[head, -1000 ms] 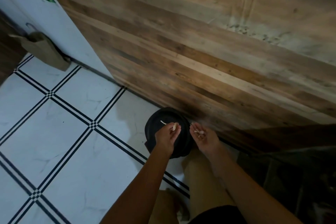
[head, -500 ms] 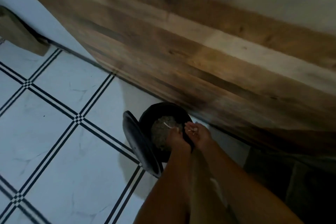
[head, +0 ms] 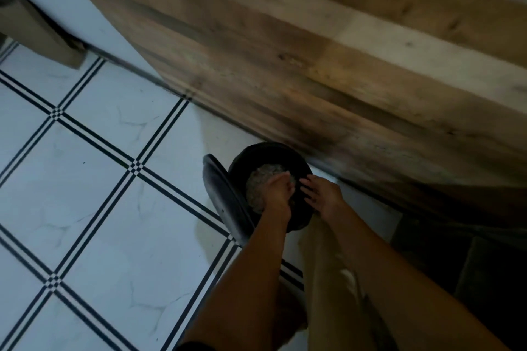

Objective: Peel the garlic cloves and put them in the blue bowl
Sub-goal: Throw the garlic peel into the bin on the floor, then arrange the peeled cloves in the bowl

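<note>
Both my hands hang over an open black bin (head: 269,149) on the floor. My left hand (head: 278,192) reaches down into its mouth with loose fingers, and no peel shows in it. Just to its right, my right hand (head: 323,194) is turned palm down with fingers spread, holding nothing I can see. Greyish waste (head: 263,178) fills the bin. Its lid (head: 225,202) stands raised on the left side. No garlic cloves and no blue bowl are in view.
The bin stands against a wooden cabinet front (head: 313,80). White floor tiles with black lines (head: 99,208) spread to the left. A brown object (head: 37,34) leans at the far left. My beige trouser leg (head: 328,279) is below the hands, with a dark mat (head: 456,265) to the right.
The bin lid swung open to the left. My left hand dropped into the bin mouth and its white peel is gone; my right hand turned palm down and its peel bits no longer show.
</note>
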`<state>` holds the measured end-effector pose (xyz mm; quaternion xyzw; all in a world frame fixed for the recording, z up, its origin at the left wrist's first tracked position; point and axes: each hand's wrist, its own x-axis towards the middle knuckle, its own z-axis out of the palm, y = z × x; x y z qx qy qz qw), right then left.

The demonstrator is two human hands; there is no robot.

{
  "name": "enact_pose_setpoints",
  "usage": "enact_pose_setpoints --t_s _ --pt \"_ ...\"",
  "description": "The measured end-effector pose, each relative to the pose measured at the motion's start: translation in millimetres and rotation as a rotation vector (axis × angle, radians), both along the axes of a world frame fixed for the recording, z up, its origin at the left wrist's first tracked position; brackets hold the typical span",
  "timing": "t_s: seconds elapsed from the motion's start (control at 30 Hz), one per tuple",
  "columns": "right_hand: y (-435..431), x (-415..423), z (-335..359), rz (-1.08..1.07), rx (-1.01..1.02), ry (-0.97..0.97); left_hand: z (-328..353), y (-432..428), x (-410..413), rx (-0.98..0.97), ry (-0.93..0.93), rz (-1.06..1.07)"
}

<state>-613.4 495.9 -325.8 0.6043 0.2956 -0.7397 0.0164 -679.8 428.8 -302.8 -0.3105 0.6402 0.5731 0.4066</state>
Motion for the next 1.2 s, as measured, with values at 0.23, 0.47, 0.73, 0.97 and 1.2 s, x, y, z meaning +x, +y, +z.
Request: enact_pose_setpoints --t_s 0.23,0.47,0.73,0.97,1.2 --pt "-1 51 152 -0.096 0.097 -0.046 130 -6 28 -0.046 0.161 -0.533" --pt "19 110 247 -0.242 0.259 -0.040 221 42 68 0.139 0.339 -1.114" --pt "-3 211 336 -0.761 0.492 0.067 308 93 148 0.445 0.581 -1.559" --pt "-159 323 366 -1.341 0.587 0.094 343 5 288 0.758 0.430 -1.997" --pt "-367 406 375 -1.882 0.638 -0.112 348 -165 429 0.963 0.213 -2.488"
